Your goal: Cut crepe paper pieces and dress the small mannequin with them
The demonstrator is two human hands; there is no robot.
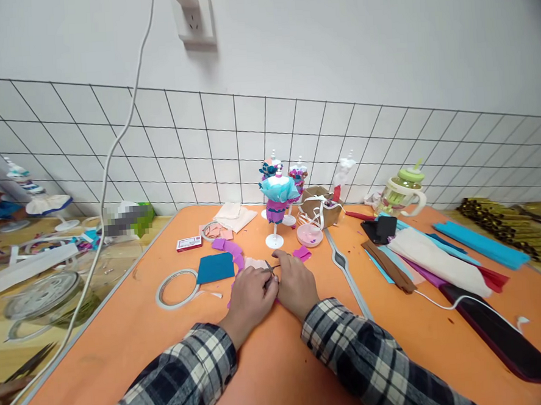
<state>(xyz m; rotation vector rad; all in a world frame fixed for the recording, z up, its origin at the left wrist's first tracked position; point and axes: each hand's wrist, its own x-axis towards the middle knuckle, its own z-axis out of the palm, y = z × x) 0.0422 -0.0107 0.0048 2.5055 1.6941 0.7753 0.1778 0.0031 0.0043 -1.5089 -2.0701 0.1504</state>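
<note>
My left hand (253, 292) and my right hand (297, 285) meet at the middle of the orange table, fingertips close together. Between them show the thin dark blades of small scissors (269, 267), which my right hand appears to grip. The fingers of my left hand are pinched together; what they hold is hidden. Just beyond my hands stands a small white dress stand (275, 241) with a light-blue ruffled top and purple skirt. A curved purple paper strip (234, 251) and a pale pink piece (256, 262) lie by my left hand, near a dark teal square (215, 268).
On the left lie a tape roll (160, 295) and a small red-and-white box (189, 243). A pink dish (310, 235), a brown paper bag (319, 202) and more dress stands are behind. Rightward are a cup (401, 196), folded crepe paper (439, 259) and a dark long case (503, 335).
</note>
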